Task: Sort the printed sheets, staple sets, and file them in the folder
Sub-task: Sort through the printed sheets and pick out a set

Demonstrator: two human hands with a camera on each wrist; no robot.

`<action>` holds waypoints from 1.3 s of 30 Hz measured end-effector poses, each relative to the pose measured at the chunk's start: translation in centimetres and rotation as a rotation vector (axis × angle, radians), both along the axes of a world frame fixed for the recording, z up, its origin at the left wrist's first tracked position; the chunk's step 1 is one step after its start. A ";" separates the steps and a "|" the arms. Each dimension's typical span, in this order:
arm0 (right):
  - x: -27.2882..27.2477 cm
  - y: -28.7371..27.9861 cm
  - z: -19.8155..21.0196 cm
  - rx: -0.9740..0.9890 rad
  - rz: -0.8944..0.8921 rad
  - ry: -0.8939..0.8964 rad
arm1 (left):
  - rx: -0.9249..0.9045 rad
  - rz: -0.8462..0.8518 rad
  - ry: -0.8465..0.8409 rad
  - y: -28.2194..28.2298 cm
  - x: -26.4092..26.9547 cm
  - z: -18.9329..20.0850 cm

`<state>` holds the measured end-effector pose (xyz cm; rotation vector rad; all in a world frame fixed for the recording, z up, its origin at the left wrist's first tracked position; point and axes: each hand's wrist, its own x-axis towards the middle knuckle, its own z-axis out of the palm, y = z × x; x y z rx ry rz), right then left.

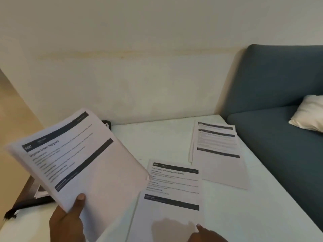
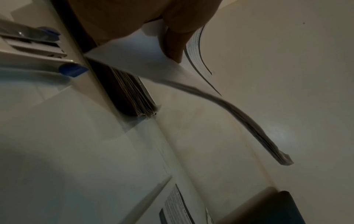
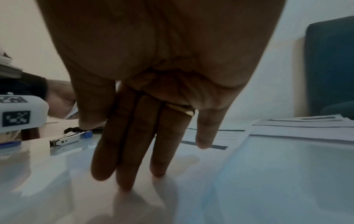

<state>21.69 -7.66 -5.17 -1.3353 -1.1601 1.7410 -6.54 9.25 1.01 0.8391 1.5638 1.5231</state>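
My left hand [image 1: 70, 219] holds a thick stack of printed sheets [image 1: 73, 154] lifted over the table's left side, thumb on top, fingers below [image 2: 172, 45]. The top page is headed "Organize Green Peppers". One printed sheet [image 1: 173, 187] lies flat in the middle of the white table [image 1: 262, 206]. My right hand [image 1: 208, 234] is open, fingers straight, fingertips [image 3: 126, 178] touching that sheet's near blank end. A small pile of sheets [image 1: 216, 151] lies at the far right. A dark folder [image 1: 31, 194] with papers sits under the lifted stack at left. A stapler [image 3: 70, 138] lies on the table at left.
A blue-grey sofa [image 1: 279, 102] with a white cushion [image 1: 309, 112] stands right against the table's right edge. A cream wall [image 1: 139, 67] runs behind the table. A white marker-tagged device [image 3: 19, 113] shows on the left wrist.
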 end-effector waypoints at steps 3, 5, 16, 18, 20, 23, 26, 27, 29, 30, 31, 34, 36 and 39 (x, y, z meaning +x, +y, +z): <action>-1.3 1.9 6.0 -0.033 -0.036 -1.052 | -0.061 -0.062 -0.011 -0.1 -0.1 0.9; -1.6 2.3 7.7 -0.102 -0.175 -1.167 | -0.075 -0.066 -0.022 -0.3 0.0 1.4; -1.6 4.7 5.4 -0.246 -0.329 -1.164 | -0.142 -0.103 0.022 -0.1 -0.2 2.0; -1.4 4.9 5.4 -0.245 -0.320 -1.225 | -0.146 -0.102 0.042 -0.2 -0.3 1.8; -0.9 5.1 5.4 -0.251 -0.354 -1.278 | -0.152 -0.111 0.054 -0.1 -0.1 1.6; -0.4 5.5 5.2 -0.243 -0.342 -1.269 | -0.156 -0.111 0.066 0.0 0.2 1.4; -0.6 5.7 4.9 -0.206 -0.364 -1.181 | -0.147 -0.121 0.070 -0.1 0.8 1.5; -0.7 5.7 4.7 -0.202 -0.389 -1.139 | -0.146 -0.124 0.070 -0.1 0.9 1.5; -0.5 5.7 4.4 -0.223 -0.421 -1.092 | -0.133 -0.133 0.072 0.0 0.9 1.2; -0.3 5.8 4.2 -0.234 -0.421 -1.098 | -0.126 -0.138 0.080 0.0 0.8 1.0; 0.0 5.8 4.1 -0.231 -0.424 -1.116 | -0.122 -0.142 0.084 0.1 0.7 0.7; 0.9 5.8 4.1 -0.221 -0.425 -1.167 | -0.098 -0.147 0.062 0.1 0.7 0.1; 1.3 5.8 4.1 -0.236 -0.415 -1.164 | -0.089 -0.151 0.048 0.2 0.9 -0.3; 1.5 5.8 4.2 -0.188 -0.427 -1.145 | -0.078 -0.158 0.030 0.2 1.3 -0.5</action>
